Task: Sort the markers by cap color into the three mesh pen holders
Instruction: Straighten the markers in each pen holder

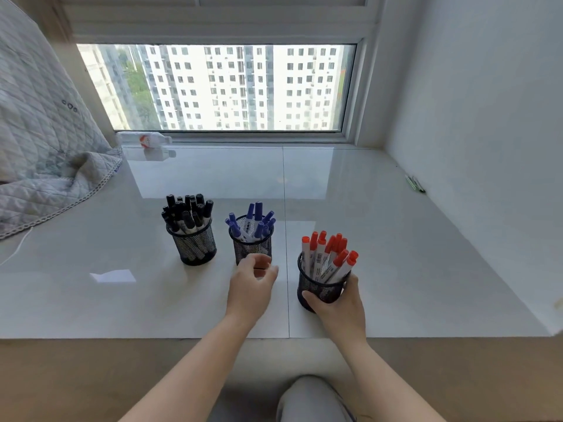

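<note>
Already the markers stand grouped by cap colour in three black mesh pen holders on the glossy white desk (396,239) below the window (219,86). Farthest left, the black-capped markers (187,213) fill the left holder (195,243) tightly, caps up, fanning a little outward. Just to its right, and apart from it, the middle holder (251,246) carries the blue-capped markers (254,222), fewer in number, white barrels showing above the rim and leaning to several sides. Nearest the person and to the right stands the right holder (323,286) with the red-capped markers (330,249); their white barrels bear printed labels, and most tilt toward the right.

The left hand (251,287) hovers just in front of the middle holder, fingers loosely curled and spread toward its lower wall. It holds nothing, and whether the fingertips actually touch the mesh cannot be told, since they overlap the holder's base from this angle. The right hand (342,309) grasps the right holder from the near side: the thumb (310,300) presses the left of its wall and the fingers wrap round the right, low on the mesh, with the holder's base on or very close to the desk.

At the back left a plastic bottle (146,139) lies on its side by the window frame, and a quilted blanket (45,147) drapes over the desk's left edge. A few thin pens (415,183) lie by the right wall.
</note>
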A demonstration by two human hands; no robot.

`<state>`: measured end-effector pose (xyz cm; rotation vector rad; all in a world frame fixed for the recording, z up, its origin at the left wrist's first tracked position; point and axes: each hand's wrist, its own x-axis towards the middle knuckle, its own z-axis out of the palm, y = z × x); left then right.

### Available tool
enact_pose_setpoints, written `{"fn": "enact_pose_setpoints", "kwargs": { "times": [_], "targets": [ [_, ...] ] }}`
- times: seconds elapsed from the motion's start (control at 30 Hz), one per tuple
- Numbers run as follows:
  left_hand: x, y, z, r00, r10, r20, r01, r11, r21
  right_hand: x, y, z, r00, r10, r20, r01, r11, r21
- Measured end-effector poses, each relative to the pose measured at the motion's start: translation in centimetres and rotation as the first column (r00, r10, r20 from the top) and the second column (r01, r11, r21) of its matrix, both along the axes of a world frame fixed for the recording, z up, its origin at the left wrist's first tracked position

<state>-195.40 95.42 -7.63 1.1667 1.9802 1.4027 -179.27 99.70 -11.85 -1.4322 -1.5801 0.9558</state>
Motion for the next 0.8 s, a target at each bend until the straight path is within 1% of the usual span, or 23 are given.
{"fn": "enact_pose_setpoints", "kwargs": {
  "times": [0.1, 0.2, 0.27, 0.33, 0.4, 0.43, 0.5, 0.57, 0.6, 0.67, 0.73, 0.8],
  "targets": [
    [0.6, 0.3, 0.9, 0.997, -0.079, -0.019, 0.080, 0.996, 0.030, 0.9, -0.2, 0.2, 0.997, 0.051, -0.059, -0.051, 0.999, -0.007],
    [0.8, 1.2, 2.1, 0.992, -0.117, -0.043, 0.119, 0.992, 0.051, 2.3, -0.8, 1.1, 0.992, 0.089, -0.088, -0.083, 0.994, 0.071],
    [0.9, 2.0, 3.0, 0.987, -0.146, -0.067, 0.149, 0.988, 0.048, 3.0, -0.7, 2.3, 0.995, 0.033, -0.092, -0.017, 0.987, 0.162],
    [1.0, 2.8, 3.6, 0.983, -0.162, -0.083, 0.166, 0.985, 0.049, 3.4, 0.1, 4.1, 0.997, -0.059, -0.055, 0.072, 0.959, 0.276],
    [1.1, 3.5, 3.9, 0.975, -0.184, -0.126, 0.189, 0.981, 0.036, 3.4, 1.2, 6.1, 0.992, -0.118, 0.031, 0.097, 0.916, 0.389],
    [1.1, 3.8, 4.0, 0.969, -0.198, -0.150, 0.204, 0.979, 0.020, 3.2, 1.7, 7.0, 0.988, -0.125, 0.094, 0.071, 0.893, 0.444],
    [1.2, 4.3, 4.0, 0.955, -0.221, -0.200, 0.220, 0.975, -0.025, 2.5, 2.5, 8.7, 0.968, -0.106, 0.226, -0.032, 0.845, 0.533],
    [1.2, 4.6, 3.8, 0.933, -0.217, -0.285, 0.210, 0.976, -0.058, 1.9, 3.1, 9.8, 0.933, -0.077, 0.352, -0.151, 0.803, 0.576],
    [1.2, 4.7, 3.7, 0.920, -0.214, -0.329, 0.203, 0.977, -0.066, 1.6, 3.4, 10.2, 0.904, -0.062, 0.422, -0.209, 0.798, 0.565],
    [1.3, 4.8, 3.4, 0.901, -0.213, -0.378, 0.198, 0.977, -0.078, 1.2, 4.2, 10.3, 0.833, -0.032, 0.552, -0.292, 0.822, 0.489],
    [1.5, 4.8, 3.3, 0.891, -0.221, -0.395, 0.199, 0.975, -0.096, 0.9, 4.9, 10.2, 0.780, -0.014, 0.626, -0.318, 0.852, 0.416],
    [1.7, 5.0, 3.3, 0.886, -0.236, -0.400, 0.209, 0.972, -0.112, 0.7, 5.3, 10.3, 0.744, -0.007, 0.668, -0.326, 0.869, 0.372]
  ]
}}
